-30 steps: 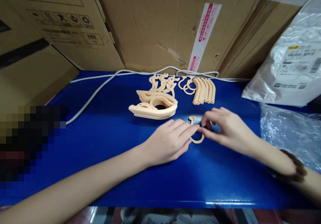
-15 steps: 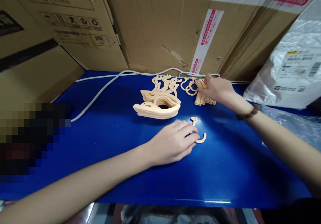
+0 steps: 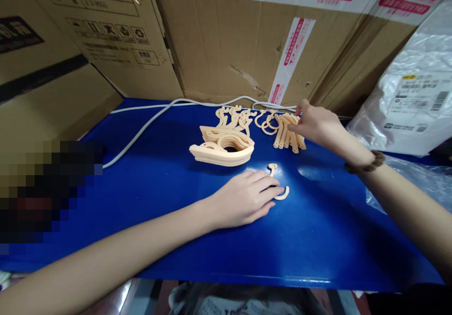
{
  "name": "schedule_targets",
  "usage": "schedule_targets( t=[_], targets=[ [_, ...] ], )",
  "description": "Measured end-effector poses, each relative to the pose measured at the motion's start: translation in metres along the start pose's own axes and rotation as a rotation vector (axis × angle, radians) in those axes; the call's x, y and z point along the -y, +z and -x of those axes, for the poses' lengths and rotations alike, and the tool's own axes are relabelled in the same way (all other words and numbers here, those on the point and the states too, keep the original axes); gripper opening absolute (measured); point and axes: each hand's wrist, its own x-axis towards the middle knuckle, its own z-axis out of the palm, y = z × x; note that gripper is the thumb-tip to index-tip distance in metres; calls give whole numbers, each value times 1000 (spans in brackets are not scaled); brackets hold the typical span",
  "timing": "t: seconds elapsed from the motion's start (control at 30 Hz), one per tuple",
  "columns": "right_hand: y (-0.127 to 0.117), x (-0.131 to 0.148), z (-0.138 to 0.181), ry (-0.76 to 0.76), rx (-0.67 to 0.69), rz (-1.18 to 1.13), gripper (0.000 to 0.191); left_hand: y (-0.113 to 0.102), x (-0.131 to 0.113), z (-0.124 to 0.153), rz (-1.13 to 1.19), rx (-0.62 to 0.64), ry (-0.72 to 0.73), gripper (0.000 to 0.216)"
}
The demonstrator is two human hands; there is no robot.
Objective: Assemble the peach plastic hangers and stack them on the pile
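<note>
Blue desk (image 3: 318,239), cartons (image 3: 219,37) behind. Left hand (image 3: 245,198) lies over the hook (image 3: 283,196), fingers slightly parted; right hand (image 3: 318,123) has thumb and finger at the fanned strips (image 3: 293,141). Can't tell if either hand grips. Risk: dragging one strip sideways could scatter the loose fan.

Pale hook (image 3: 284,196), its middle hidden

A cream hook (image 3: 283,196) lies flat, partly covered, just below-right of centre, with slim cream strips (image 3: 294,141) loosely fanned above it.
</note>
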Motion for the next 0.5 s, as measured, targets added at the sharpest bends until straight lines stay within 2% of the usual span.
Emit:
schedule_targets(
  t=[0.13,0.23,0.5],
  targets=[
    [6,-5,11,-53,-3,21,57,5,1,1,-85,-8,32,22],
    [12,-5,10,-69,11,29,51,6,1,0,-158,-28,79,19],
    [14,-1,-2,-39,71,13,54,1,-3,-1,-189,-52,158,30]
  ],
)
